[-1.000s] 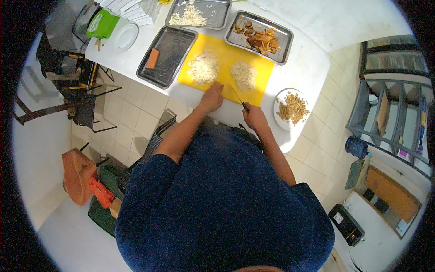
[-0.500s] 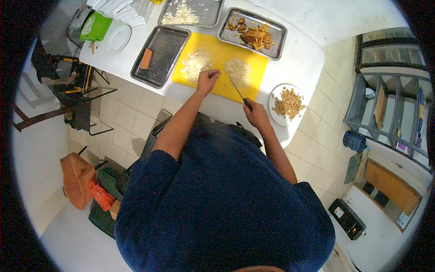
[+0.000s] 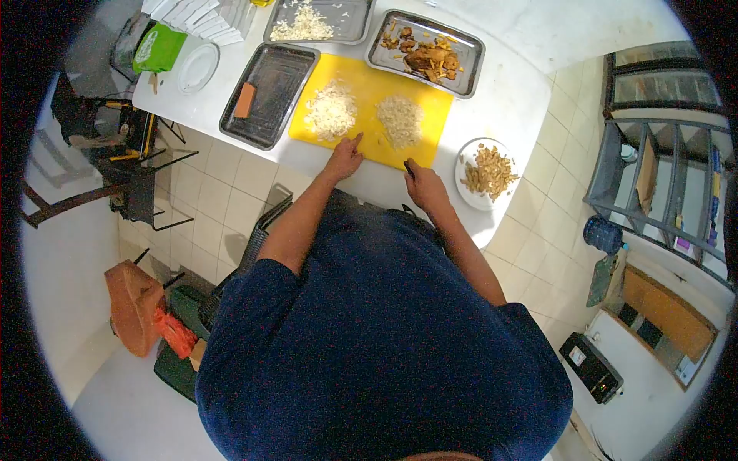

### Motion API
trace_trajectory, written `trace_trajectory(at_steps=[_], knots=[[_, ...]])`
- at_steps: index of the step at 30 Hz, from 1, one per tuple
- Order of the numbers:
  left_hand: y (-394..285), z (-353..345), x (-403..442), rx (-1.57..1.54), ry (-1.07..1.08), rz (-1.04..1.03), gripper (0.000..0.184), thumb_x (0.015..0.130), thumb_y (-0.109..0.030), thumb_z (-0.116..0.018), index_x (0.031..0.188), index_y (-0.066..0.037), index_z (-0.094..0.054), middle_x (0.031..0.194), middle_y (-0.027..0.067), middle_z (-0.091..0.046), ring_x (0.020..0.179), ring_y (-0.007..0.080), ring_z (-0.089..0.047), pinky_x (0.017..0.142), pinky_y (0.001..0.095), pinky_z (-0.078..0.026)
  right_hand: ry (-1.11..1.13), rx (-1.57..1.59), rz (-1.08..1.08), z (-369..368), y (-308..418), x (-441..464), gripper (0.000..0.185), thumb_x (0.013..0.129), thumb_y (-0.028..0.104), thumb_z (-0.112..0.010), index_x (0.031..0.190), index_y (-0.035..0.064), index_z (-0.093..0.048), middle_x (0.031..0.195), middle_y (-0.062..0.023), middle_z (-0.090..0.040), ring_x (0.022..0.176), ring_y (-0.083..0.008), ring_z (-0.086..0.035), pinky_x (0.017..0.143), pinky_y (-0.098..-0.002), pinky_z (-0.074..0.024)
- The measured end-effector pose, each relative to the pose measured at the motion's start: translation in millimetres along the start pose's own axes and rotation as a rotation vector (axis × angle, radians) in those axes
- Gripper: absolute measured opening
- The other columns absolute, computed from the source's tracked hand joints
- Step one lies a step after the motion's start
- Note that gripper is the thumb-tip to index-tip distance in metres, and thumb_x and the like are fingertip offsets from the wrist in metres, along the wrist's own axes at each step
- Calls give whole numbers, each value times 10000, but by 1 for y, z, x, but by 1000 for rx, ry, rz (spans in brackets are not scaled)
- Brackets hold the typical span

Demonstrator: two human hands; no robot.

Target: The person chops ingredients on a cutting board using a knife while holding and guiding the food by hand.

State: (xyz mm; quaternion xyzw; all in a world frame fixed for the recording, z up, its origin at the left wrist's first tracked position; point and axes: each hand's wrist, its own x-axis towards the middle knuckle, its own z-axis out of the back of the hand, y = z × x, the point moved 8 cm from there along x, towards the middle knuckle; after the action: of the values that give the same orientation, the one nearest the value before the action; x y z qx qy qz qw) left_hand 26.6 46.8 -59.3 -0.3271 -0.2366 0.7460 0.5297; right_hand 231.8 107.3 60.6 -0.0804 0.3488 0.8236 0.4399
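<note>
On the yellow cutting board (image 3: pixel 367 77) lie two heaps of pale chopped food: a left heap (image 3: pixel 332 111) and a finer-looking right heap (image 3: pixel 400 121). My left hand (image 3: pixel 345 159) is at the board's near edge, below the left heap, index finger stretched out and nothing visible in it. My right hand (image 3: pixel 427 189) is closed round the dark handle of a knife (image 3: pixel 409 168) at the board's near right corner. The knife's blade is hard to make out against the board. A white plate (image 3: pixel 463 183) of light-brown cut strips (image 3: pixel 492 172) stands right of that hand.
Left of the board is a dark tray (image 3: pixel 265 69) with a reddish-brown block (image 3: pixel 244 100). Behind stand a tray (image 3: pixel 358 32) of pale shreds and a metal tray (image 3: pixel 478 77) of browned food pieces. An empty-looking white plate (image 3: pixel 199 67) and a green packet (image 3: pixel 159 48) sit far left.
My left hand has come down toward the board's near edge and its index finger has straightened. My right hand has drawn slightly nearer to me, the knife swung lower, off the right heap.
</note>
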Motion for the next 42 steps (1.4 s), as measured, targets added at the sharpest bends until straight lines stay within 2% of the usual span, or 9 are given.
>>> trace_trajectory(at_steps=[5,8,14,26,31,38,40,41,42], knots=[[5,-11,3,151,36,-71,724,786,-221,-657,1421,-58,-351,978,219,-500,921,347,-520,838,424,-445,-61,-21,49,4,9,32,308,881,197,-529,1155,59,-542,912,-259,-638,821,-441,-617,719,-518,-499],[10,-19,7,210,43,-19,765,766,-247,-677,1423,-48,-341,977,212,-496,935,347,-514,847,429,-443,-39,-27,61,-1,13,48,298,880,198,-523,1139,52,-540,914,-260,-638,830,-443,-616,731,-528,-495],[15,-21,6,142,42,-117,790,767,-279,-673,1430,-38,-320,1009,213,-487,940,352,-501,847,422,-434,-10,-49,39,-13,12,54,302,889,208,-505,1131,28,-536,897,-279,-631,840,-449,-612,744,-543,-485],[4,-15,9,208,215,30,808,822,-322,-627,1457,-21,-229,1085,283,-474,1018,409,-492,940,451,-402,-31,-10,27,-18,6,42,270,900,192,-489,1120,41,-526,859,-291,-621,830,-460,-608,737,-548,-482],[19,-30,17,267,197,-7,831,802,-336,-636,1455,-18,-233,1057,277,-483,1002,400,-492,923,436,-413,-119,11,53,-42,-11,36,279,906,206,-486,1140,57,-521,877,-285,-625,838,-458,-611,739,-551,-480],[6,-20,7,276,179,-55,845,788,-324,-634,1457,-10,-224,1083,276,-486,1010,383,-491,920,428,-417,0,-75,63,-18,16,71,271,868,191,-513,1036,4,-616,914,-279,-635,865,-438,-623,779,-501,-496],[8,-21,11,305,235,47,851,781,-317,-632,1459,-13,-219,1103,272,-481,1037,383,-487,937,421,-410,80,-152,116,-10,26,83,257,852,181,-522,979,-7,-642,936,-283,-635,892,-430,-624,800,-486,-496],[8,-21,13,319,262,95,854,777,-314,-631,1460,-14,-216,1114,269,-479,1051,383,-485,945,418,-407,135,-97,-60,4,25,73,237,844,166,-521,918,-16,-654,963,-278,-634,939,-417,-616,827,-474,-490],[6,-19,13,314,264,110,852,775,-311,-626,1461,-15,-216,1125,269,-476,1061,385,-483,949,416,-405,119,-84,-52,3,24,67,240,848,167,-518,938,-14,-646,963,-277,-634,938,-421,-615,827,-478,-488]])
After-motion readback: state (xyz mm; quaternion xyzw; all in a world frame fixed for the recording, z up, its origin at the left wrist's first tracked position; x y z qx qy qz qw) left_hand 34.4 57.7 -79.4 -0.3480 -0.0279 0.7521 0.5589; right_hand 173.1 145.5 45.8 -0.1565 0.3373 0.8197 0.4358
